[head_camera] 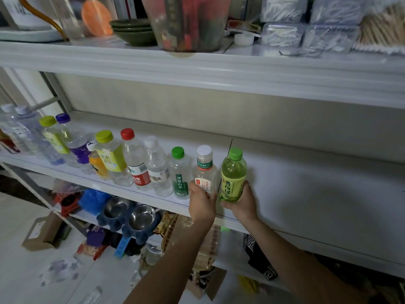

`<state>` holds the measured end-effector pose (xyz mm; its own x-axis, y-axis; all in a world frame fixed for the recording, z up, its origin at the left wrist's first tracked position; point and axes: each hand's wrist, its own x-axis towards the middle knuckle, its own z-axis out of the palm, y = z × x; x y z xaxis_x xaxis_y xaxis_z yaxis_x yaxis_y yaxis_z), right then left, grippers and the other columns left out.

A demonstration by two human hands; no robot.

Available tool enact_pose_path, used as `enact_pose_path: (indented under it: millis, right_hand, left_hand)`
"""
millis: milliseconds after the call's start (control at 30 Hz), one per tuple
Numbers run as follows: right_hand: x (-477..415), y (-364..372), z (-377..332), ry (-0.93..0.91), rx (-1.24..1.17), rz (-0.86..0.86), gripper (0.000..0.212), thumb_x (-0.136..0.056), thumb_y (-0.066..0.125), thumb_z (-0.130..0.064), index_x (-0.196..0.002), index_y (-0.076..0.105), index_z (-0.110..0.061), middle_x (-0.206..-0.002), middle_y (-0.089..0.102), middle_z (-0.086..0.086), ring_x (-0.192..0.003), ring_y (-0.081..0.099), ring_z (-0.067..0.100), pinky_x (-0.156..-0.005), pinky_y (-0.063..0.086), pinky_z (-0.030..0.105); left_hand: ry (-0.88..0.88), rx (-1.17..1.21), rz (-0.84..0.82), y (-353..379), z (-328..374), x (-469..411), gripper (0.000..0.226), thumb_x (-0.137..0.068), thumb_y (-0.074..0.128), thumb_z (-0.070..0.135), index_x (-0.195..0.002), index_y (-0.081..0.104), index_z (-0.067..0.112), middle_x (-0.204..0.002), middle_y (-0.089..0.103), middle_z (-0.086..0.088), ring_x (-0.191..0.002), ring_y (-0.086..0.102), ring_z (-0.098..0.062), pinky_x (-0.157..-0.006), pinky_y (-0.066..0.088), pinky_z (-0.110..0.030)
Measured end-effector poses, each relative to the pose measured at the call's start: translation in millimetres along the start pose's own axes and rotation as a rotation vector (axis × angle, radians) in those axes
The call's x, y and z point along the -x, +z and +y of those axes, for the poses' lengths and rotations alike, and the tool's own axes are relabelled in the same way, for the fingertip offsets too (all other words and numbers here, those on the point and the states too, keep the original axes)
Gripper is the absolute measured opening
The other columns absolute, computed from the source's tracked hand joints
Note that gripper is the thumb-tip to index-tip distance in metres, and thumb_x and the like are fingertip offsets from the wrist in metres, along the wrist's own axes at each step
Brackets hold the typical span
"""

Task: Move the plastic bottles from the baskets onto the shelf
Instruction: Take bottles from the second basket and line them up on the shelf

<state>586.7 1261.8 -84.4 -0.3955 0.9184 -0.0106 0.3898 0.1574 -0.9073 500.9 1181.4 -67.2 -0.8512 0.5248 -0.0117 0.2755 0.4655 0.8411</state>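
Green tea bottle (233, 178): upright at the right end of a row of eleven bottles (135, 159) on the white middle shelf (317, 189), near its front edge, grasped by the right hand (243, 204). The left hand (202, 204) grasps the adjacent white-capped bottle (205, 170). Upper shelf (197, 64): stacked green bowls (133, 31) and four clear boxes (282, 35). Below: two steel bowls (141, 219). Pale floor (17, 270), with one cardboard box (43, 233).

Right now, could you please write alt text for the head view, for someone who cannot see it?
A person's left grip holds a white-capped bottle and the right grip a green tea bottle, both upright at the right end of a bottle row on a white shelf.
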Motion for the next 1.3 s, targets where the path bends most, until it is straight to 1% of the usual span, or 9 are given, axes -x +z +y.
enact_pose_path:
  millis: [167,333,567,733,833,933,1033,1167,1300]
  right_hand:
    - [6,0,-3,0.009,0.024,0.003,0.069,-0.056,0.089,-0.012,-0.111,0.049,-0.015,-0.103,0.063,-0.001,-0.09,0.059,0.019,-0.076,0.05,0.031]
    - [16,3,-6,0.012,0.056,0.037,0.063,-0.062,0.087,-0.014,-0.112,0.049,-0.017,-0.097,0.06,-0.007,-0.084,0.055,0.014,-0.062,0.038,0.022]
    - [23,-4,-12,0.001,0.241,0.013,0.069,-0.066,0.086,-0.027,-0.123,0.05,-0.013,-0.118,0.064,0.007,-0.106,0.06,0.029,-0.085,0.049,0.037]
    - [44,-26,-9,-0.07,0.477,-0.024,0.079,-0.075,0.079,-0.029,-0.141,0.039,-0.01,-0.14,0.048,0.012,-0.128,0.045,0.028,-0.103,0.038,0.035]
    - [57,-39,-1,-0.024,0.519,-0.049,0.079,-0.083,0.071,-0.034,-0.146,0.03,-0.009,-0.149,0.037,0.012,-0.136,0.035,0.028,-0.11,0.031,0.035]
    - [75,-45,4,-0.044,0.544,-0.042,0.07,-0.087,0.066,-0.034,-0.143,0.034,-0.007,-0.146,0.042,0.014,-0.134,0.038,0.029,-0.11,0.032,0.036]
    - [92,-36,2,-0.158,0.64,-0.064,0.06,-0.09,0.06,-0.035,-0.138,0.04,-0.006,-0.14,0.047,0.014,-0.129,0.042,0.029,-0.107,0.034,0.035]
    - [114,14,-26,-0.416,0.752,-0.157,0.049,-0.094,0.052,-0.038,-0.135,0.043,-0.012,-0.137,0.048,0.008,-0.126,0.043,0.024,-0.103,0.037,0.034]
    - [160,97,-74,-0.64,0.685,-0.334,0.042,-0.094,0.05,-0.039,-0.13,0.048,-0.017,-0.132,0.051,0.002,-0.12,0.048,0.019,-0.098,0.042,0.031]
  left_hand:
    - [-0.003,-0.071,-0.034,-3,-4,-1,0.059,-0.088,0.066,0.031,-0.128,0.028,0.009,-0.124,0.056,-0.013,-0.108,0.059,-0.03,-0.085,0.05,-0.044]
    - [-0.032,-0.113,-0.052,-5,-2,-2,0.058,-0.086,0.068,0.03,-0.125,0.031,0.008,-0.121,0.057,-0.012,-0.108,0.059,-0.029,-0.086,0.049,-0.043]
    - [-0.011,-0.315,-0.142,-20,-1,-12,0.055,-0.086,0.067,0.04,-0.118,0.038,0.006,-0.116,0.062,-0.012,-0.109,0.06,-0.031,-0.084,0.047,-0.041]
    - [0.04,-0.654,-0.274,-47,2,-15,0.051,-0.091,0.052,0.057,-0.112,0.061,0.012,-0.11,0.067,-0.006,-0.103,0.064,-0.024,-0.074,0.043,-0.031]
    - [0.05,-0.781,-0.291,-63,-12,1,0.046,-0.094,0.047,0.055,-0.107,0.061,0.014,-0.105,0.066,-0.005,-0.098,0.064,-0.021,-0.072,0.042,-0.03]
    - [0.064,-0.898,-0.27,-84,-40,24,0.033,-0.097,0.048,0.042,-0.107,0.062,0.014,-0.106,0.066,-0.005,-0.098,0.064,-0.022,-0.073,0.047,-0.032]
    - [-0.048,-0.925,-0.242,-110,-73,46,0.022,-0.097,0.048,0.027,-0.11,0.062,0.015,-0.11,0.066,-0.004,-0.099,0.064,-0.022,-0.077,0.05,-0.032]
    - [-0.188,-0.872,-0.182,-166,-114,72,0.028,-0.097,0.046,0.035,-0.112,0.06,0.016,-0.107,0.064,-0.004,-0.097,0.062,-0.021,-0.074,0.045,-0.031]
    - [-0.315,-0.925,-0.062,-245,-159,104,0.032,-0.098,0.045,0.038,-0.117,0.059,0.017,-0.115,0.062,-0.005,-0.106,0.059,-0.024,-0.087,0.044,-0.035]
